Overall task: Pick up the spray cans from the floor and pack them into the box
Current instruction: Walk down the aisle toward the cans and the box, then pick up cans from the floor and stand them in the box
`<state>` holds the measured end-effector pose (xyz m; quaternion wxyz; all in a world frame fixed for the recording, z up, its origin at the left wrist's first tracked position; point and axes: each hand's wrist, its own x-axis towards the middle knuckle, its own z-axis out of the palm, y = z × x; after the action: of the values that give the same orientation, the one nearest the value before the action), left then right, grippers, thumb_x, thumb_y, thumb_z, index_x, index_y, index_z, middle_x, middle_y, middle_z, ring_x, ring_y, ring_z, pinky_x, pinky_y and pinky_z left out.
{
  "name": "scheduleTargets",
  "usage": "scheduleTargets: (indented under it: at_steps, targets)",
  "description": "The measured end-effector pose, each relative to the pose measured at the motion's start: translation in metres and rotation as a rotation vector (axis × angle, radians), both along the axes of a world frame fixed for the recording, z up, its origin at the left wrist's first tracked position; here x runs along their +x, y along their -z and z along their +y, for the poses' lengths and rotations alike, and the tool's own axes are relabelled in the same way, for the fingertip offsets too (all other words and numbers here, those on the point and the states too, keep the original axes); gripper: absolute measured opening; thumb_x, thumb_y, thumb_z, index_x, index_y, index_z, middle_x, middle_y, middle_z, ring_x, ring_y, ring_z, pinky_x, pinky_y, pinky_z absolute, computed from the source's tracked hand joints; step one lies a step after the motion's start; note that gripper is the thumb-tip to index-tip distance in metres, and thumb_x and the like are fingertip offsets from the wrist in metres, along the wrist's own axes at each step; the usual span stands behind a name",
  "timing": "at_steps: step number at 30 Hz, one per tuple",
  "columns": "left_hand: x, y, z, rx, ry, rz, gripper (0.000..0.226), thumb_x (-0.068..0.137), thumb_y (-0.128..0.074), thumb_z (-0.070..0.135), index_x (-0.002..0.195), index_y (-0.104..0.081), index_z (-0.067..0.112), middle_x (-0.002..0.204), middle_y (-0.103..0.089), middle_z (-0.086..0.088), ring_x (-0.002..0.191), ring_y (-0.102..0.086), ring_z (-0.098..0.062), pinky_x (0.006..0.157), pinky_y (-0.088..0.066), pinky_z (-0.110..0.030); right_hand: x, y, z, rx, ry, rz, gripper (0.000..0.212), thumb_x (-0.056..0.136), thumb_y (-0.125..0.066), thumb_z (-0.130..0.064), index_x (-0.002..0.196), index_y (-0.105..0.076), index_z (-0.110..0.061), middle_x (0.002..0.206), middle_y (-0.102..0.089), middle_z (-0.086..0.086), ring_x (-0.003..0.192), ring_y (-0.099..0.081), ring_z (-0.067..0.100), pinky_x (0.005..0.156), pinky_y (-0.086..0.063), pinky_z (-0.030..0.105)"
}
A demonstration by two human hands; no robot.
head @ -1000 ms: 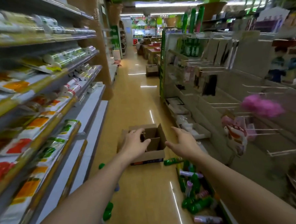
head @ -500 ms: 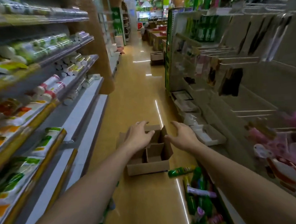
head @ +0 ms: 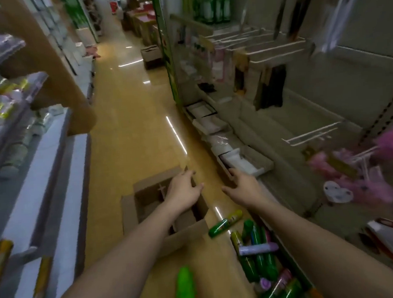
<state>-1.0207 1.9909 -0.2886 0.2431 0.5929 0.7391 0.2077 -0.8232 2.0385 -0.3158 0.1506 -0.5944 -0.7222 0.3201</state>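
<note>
An open cardboard box [head: 146,204] with inner dividers sits on the aisle floor. My left hand [head: 184,190] hovers over its far right part, fingers spread, holding nothing. To the right of the box, my right hand [head: 243,187] is open above the floor. A pile of green and lilac spray cans [head: 260,255] lies along the base of the right-hand shelf. One green can [head: 224,223] lies alone just right of the box. Another green can [head: 185,288] lies near the bottom edge. The view is blurred.
Stocked shelves [head: 19,135] line the left side and a hook rack [head: 265,54] with hanging goods lines the right. The yellow floor [head: 132,118] runs ahead between them. Another carton [head: 151,56] stands far down the aisle. Pink items [head: 363,174] hang at the right.
The view has tilted down and come closer to the box. Both hands stay spread over and beside it. More of the cans on the floor now show.
</note>
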Motion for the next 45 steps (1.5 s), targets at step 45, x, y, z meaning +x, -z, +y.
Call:
scheduleTargets:
  at_steps: [45]
  targets:
    - [0.138,0.612,0.075,-0.514,0.857,0.025,0.064,0.087,-0.071,0.035,0.142,-0.049,0.012,0.132,-0.057,-0.014,0.119,-0.052,-0.032,0.095,-0.04,-0.033,0.051,0.581,-0.148,-0.623,1.374,0.141,0.077,0.075,-0.083,-0.038,0.139,-0.046,-0.013,0.134,-0.057,0.01,0.122,-0.054,0.029,0.095,-0.044,0.036]
